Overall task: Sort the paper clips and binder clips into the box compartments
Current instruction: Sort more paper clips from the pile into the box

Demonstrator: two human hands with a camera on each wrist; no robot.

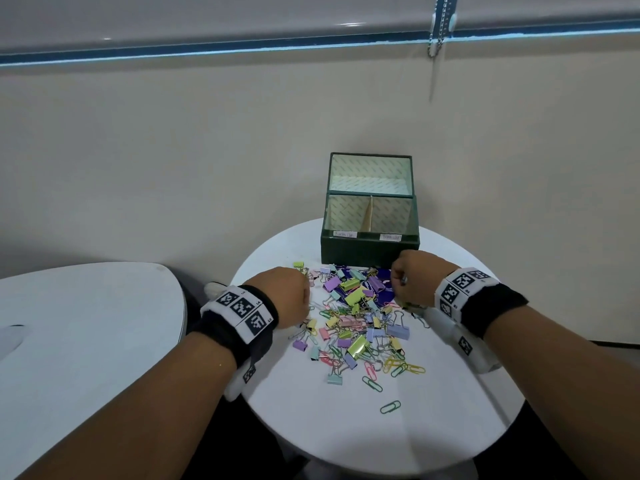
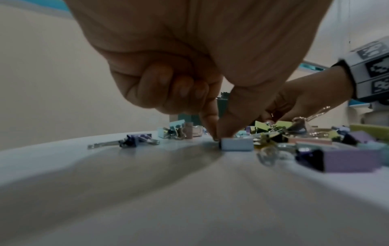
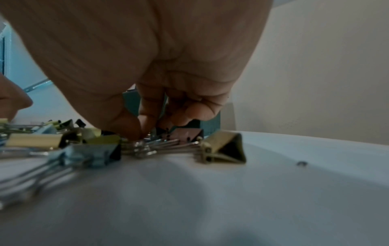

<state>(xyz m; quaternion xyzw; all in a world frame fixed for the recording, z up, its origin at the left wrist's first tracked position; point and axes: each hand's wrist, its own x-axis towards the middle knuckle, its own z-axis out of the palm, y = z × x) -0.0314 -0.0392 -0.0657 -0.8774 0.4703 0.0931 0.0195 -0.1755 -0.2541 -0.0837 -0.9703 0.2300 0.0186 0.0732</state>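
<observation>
A heap of pastel binder clips and paper clips [image 1: 356,317] lies on the round white table [image 1: 381,438], in front of the dark green box [image 1: 369,249]. The box's lid is up and a divider splits it into two labelled compartments. My left hand [image 1: 294,296] is at the heap's left edge. Its thumb and forefinger [image 2: 219,137] pinch together on the tabletop at the left end of a pale blue binder clip [image 2: 236,144]. At the heap's upper right, my right hand [image 1: 401,282] pinches the wire handles [image 3: 160,144] of an olive-yellow binder clip [image 3: 223,148].
A second white table [image 1: 86,323] stands close on the left, with a dark gap between the two. The box backs onto a beige wall. Loose paper clips, one of them green [image 1: 390,407], lie toward the near edge.
</observation>
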